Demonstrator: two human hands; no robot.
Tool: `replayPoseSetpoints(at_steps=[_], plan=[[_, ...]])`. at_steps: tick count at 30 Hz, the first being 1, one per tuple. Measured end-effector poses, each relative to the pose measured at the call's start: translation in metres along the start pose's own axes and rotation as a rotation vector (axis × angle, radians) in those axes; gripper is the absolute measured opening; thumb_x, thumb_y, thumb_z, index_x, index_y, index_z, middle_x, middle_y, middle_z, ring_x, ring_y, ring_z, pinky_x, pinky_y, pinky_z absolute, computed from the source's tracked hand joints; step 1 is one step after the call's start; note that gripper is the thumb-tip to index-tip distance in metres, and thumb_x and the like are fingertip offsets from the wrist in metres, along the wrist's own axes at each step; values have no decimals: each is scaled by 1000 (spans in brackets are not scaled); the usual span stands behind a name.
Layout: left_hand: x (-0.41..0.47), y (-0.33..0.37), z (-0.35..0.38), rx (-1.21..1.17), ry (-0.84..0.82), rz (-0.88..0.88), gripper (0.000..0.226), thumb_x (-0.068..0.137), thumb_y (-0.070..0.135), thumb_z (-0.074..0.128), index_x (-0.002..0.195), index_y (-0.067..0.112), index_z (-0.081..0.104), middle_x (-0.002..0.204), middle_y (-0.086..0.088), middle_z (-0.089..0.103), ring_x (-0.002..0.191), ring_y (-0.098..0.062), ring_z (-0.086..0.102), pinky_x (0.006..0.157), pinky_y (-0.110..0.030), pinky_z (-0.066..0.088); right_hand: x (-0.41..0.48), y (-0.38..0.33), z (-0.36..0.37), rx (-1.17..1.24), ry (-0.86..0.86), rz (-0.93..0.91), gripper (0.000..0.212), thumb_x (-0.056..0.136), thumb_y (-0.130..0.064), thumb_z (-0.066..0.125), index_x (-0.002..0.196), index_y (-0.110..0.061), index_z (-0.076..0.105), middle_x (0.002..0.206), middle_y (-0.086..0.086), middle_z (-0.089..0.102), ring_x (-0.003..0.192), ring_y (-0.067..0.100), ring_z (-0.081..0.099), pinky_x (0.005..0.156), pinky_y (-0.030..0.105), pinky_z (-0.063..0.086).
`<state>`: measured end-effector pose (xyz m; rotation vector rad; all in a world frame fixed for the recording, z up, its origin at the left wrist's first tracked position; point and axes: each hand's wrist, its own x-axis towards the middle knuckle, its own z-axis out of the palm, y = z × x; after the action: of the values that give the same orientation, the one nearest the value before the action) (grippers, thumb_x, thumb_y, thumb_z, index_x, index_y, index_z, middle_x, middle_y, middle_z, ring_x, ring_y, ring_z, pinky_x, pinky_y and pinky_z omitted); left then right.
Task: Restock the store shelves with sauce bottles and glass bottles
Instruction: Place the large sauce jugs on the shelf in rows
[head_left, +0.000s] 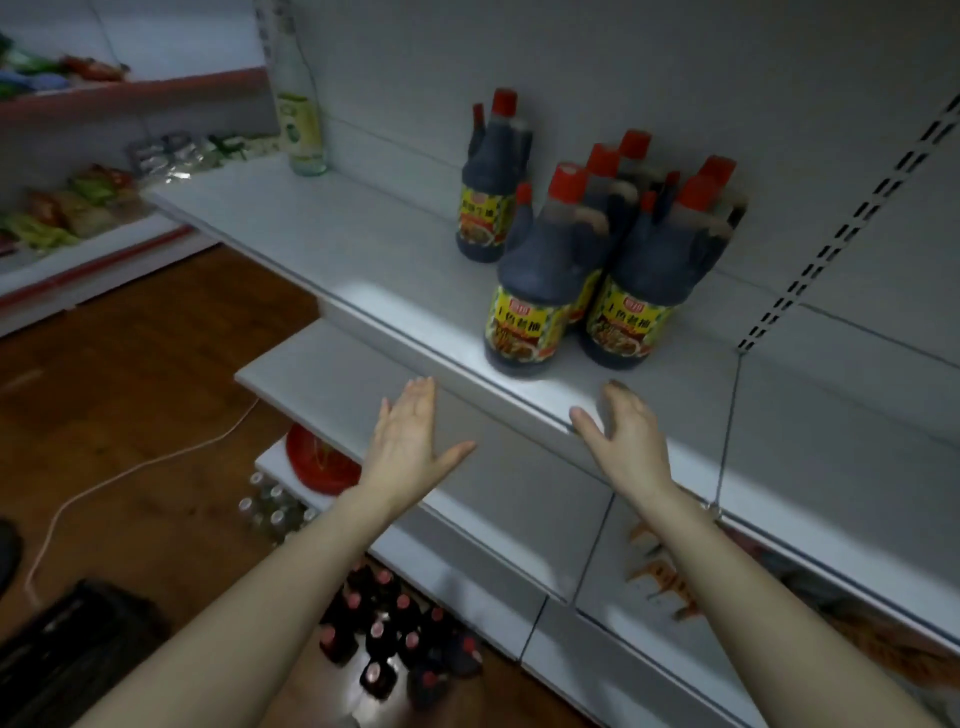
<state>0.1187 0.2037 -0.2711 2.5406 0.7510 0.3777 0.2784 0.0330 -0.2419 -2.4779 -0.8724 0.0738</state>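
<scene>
Several dark sauce bottles (540, 291) with red caps and yellow labels stand grouped on the white shelf (363, 260); one more sauce bottle (488, 208) stands apart behind them. A tall clear glass bottle (300, 114) stands at the shelf's far left end. My left hand (410, 441) hovers flat with straight fingers in front of the shelf edge and holds nothing. My right hand (623, 431) is also empty, fingers relaxed, just at the shelf's front lip below the sauce bottles. More dark red-capped bottles (389, 639) and small clear glass bottles (270, 512) stand on the floor below.
A lower white shelf (322, 374) juts out beneath my hands. A red round object (317, 462) lies on a shelf further down. A white cable (130, 467) runs over the wooden floor. A dark crate (67, 649) sits at bottom left. Packaged snacks (67, 208) fill the left shelves.
</scene>
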Motion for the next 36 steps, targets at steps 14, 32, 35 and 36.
replayPoseSetpoints(at_steps=[14, 32, 35, 36], plan=[[-181, -97, 65, 18, -288, -317, 82, 83, 47, 60, 143, 7, 21, 148, -10, 33, 138, -23, 27, 113, -40, 18, -159, 19, 135, 126, -400, 79, 60, 88, -37, 57, 137, -8, 39, 141, 11, 43, 131, 24, 37, 106, 29, 28], [-326, -220, 334, 114, -557, -387, 81, 86, 48, 55, 142, 2, 19, 149, -15, 28, 137, -27, 28, 115, -37, 15, -313, 208, 363, -45, -686, 308, 68, 90, -43, 52, 141, -6, 30, 145, 12, 38, 135, 25, 31, 107, 31, 29], [-334, -251, 405, 116, -568, -380, 83, 85, 47, 56, 143, 2, 17, 150, -14, 25, 138, -27, 25, 113, -37, 16, -316, 241, 415, -32, -615, 254, 53, 90, -31, 57, 131, -1, 44, 132, 16, 51, 123, 26, 44, 89, 9, 27], [-335, -262, 429, 119, -571, -373, 83, 85, 47, 56, 143, 2, 17, 150, -15, 26, 137, -28, 25, 113, -36, 17, -317, 252, 435, -34, -598, 239, 49, 89, -28, 58, 128, -1, 48, 129, 17, 53, 121, 27, 46, 84, 9, 27]])
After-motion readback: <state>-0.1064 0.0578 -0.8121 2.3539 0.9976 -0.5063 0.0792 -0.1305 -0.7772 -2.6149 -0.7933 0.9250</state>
